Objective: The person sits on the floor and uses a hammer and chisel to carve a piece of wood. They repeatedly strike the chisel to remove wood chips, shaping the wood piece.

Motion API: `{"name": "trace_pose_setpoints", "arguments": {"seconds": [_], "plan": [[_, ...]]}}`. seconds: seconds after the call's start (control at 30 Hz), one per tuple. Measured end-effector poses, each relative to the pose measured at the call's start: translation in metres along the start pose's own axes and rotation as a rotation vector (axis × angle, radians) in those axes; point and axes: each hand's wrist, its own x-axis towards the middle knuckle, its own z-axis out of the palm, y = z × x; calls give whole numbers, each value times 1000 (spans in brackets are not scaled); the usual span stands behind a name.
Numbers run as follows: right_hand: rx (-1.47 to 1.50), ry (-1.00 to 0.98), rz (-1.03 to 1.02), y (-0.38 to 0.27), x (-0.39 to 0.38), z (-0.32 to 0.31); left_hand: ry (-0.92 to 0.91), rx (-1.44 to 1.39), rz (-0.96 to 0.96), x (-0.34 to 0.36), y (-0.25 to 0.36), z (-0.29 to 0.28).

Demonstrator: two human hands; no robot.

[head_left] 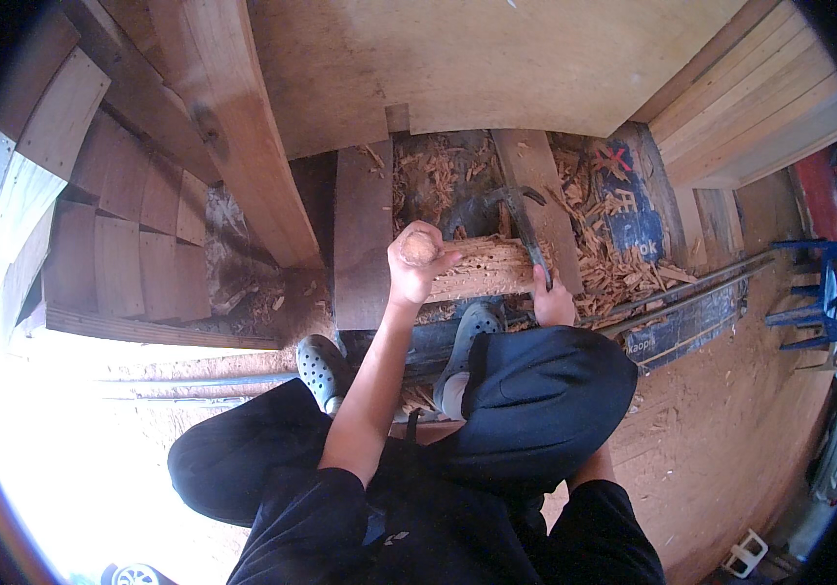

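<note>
My left hand [414, 268] is closed in a fist around a wooden piece with a round end [422, 246], which points up toward me; its lower part is hidden. Beside it lies a pale, rough block of wood [486, 270], pitted with small dark holes. My right hand [555, 303] grips the handle of a dark hammer [524, 222] at the block's right end. The hammer's head, with one curved tip, is beyond the block, over the plank and wood chips.
Wood chips [623, 263] are heaped right of the block. My clog-covered feet [324, 369] rest close by, on the near side. A thick beam [233, 117] slants at left; a large plywood panel [496, 68] stands ahead. Metal rails [691, 292] and a blue plastic chair [823, 297] are at right.
</note>
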Motion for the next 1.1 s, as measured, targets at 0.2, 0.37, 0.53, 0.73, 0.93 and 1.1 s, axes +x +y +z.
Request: {"name": "trace_pose_setpoints", "arguments": {"seconds": [0.2,0.37,0.53,0.73,0.93,1.1], "plan": [[9,-12,5,-1,-1,-1,-15,31,35,1,0,0],[31,57,-8,0,-1,2,-3,30,39,0,-1,1],[32,32,0,2,0,3,-4,-5,48,1,-2,0],[24,38,6,2,1,4,1,-11,28,0,-2,0],[22,71,-20,1,-1,4,-7,-17,24,0,-2,0],[9,61,-13,-2,-2,1,-11,-24,32,0,-4,0]]}}
